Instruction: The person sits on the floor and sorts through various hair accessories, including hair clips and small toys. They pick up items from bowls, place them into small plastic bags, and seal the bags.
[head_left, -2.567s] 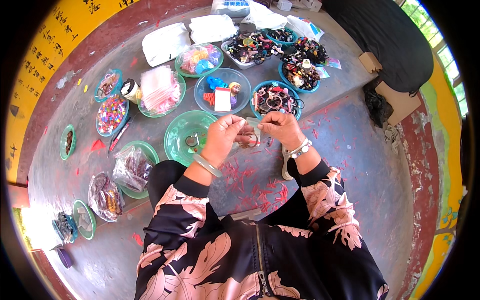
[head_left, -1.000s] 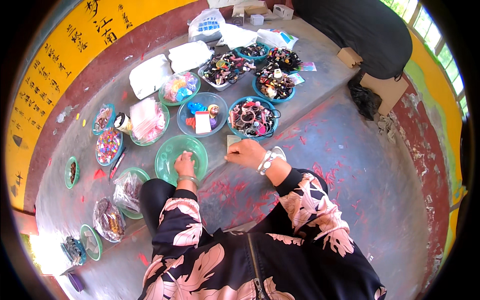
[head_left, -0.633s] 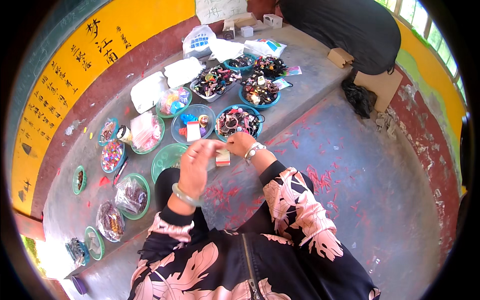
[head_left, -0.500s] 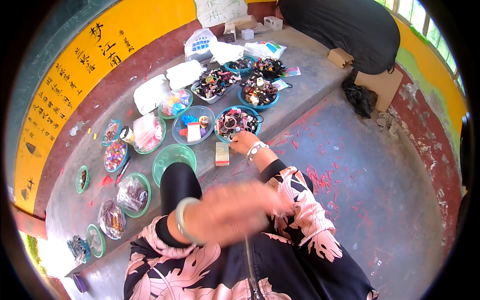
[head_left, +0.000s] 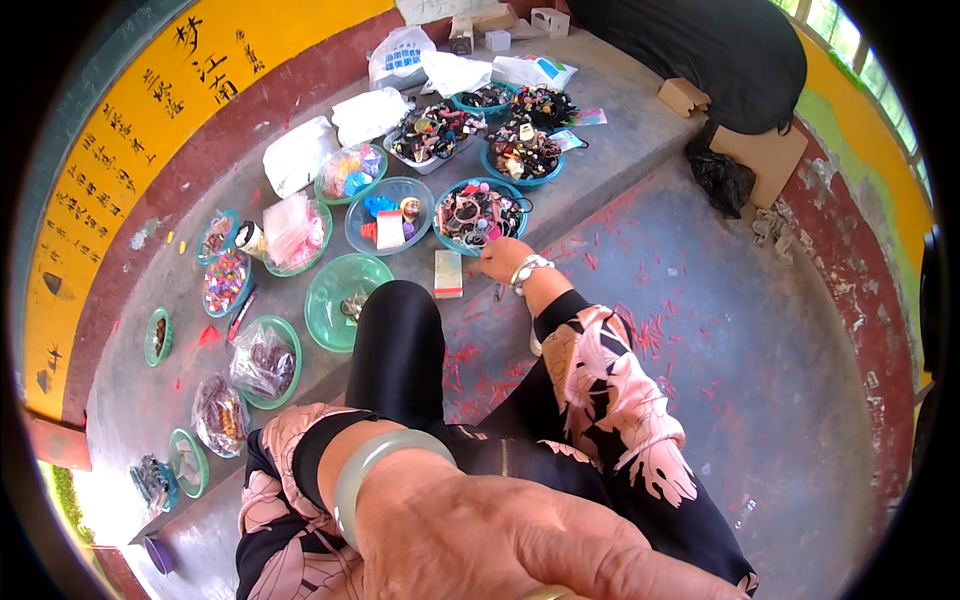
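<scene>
Large in the lower foreground, my left hand point(head_left: 480, 530) shows its back, with a pale green bangle point(head_left: 352, 490) at the wrist. One finger stretches to the right; the fingertips run out of the picture. My right hand point(head_left: 507, 260), wearing a bracelet, is at the near edge of a blue bowl point(head_left: 450, 243) heaped with hair ties point(head_left: 480, 212). Its fingers are drawn together beside something small and pink, and what they grip is hidden. Left of this hand lies a small box point(head_left: 448, 274). A green bowl point(head_left: 325, 300) with a few shiny bits stands by my raised knee.
Several bowls of hair accessories and two white bags point(head_left: 300, 158) cover the ledge. A clear bowl point(head_left: 352, 235) holds colourful pieces and a small box. Bagged goods point(head_left: 262, 362) sit at the left. Red scraps point(head_left: 650, 330) litter the lower floor; a black bag point(head_left: 718, 180) lies beyond.
My left hand has come down and nearer, and now looks much larger. My right hand stays by the blue bowl's near edge. The view has shifted, showing shiny bits in the green bowl.
</scene>
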